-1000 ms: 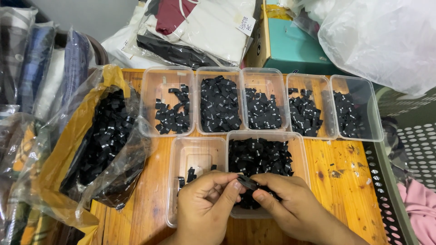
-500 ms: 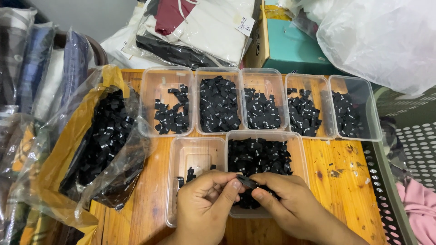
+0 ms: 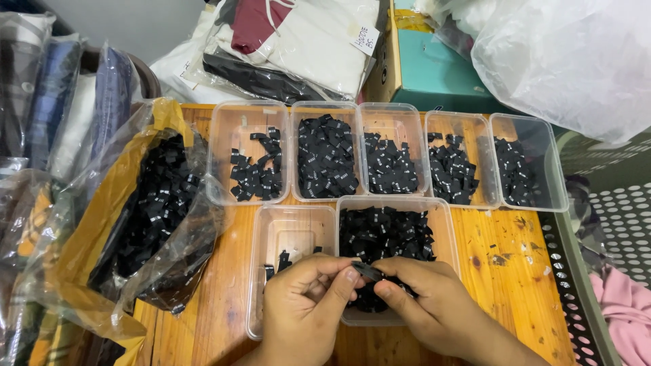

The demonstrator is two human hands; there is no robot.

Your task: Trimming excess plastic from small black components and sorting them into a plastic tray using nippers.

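Observation:
My left hand [image 3: 305,305] and my right hand [image 3: 424,301] meet over the near edge of the wooden table [image 3: 505,271], both pinching one small black fabric label [image 3: 368,272] between thumb and fingers. Under them stand two clear plastic tubs: the near left tub [image 3: 268,244] holds only a few labels, the near right tub [image 3: 441,220] is heaped with black labels. My hands hide the front parts of both tubs.
Behind stand several more clear tubs [image 3: 220,149] of black labels in a row. A clear and yellow plastic bag [image 3: 152,203] full of labels lies at the left. Bagged clothes [image 3: 298,41], a teal box [image 3: 434,74] and a white plastic bag [image 3: 576,61] sit at the back. A perforated basket [image 3: 610,224] stands at the right.

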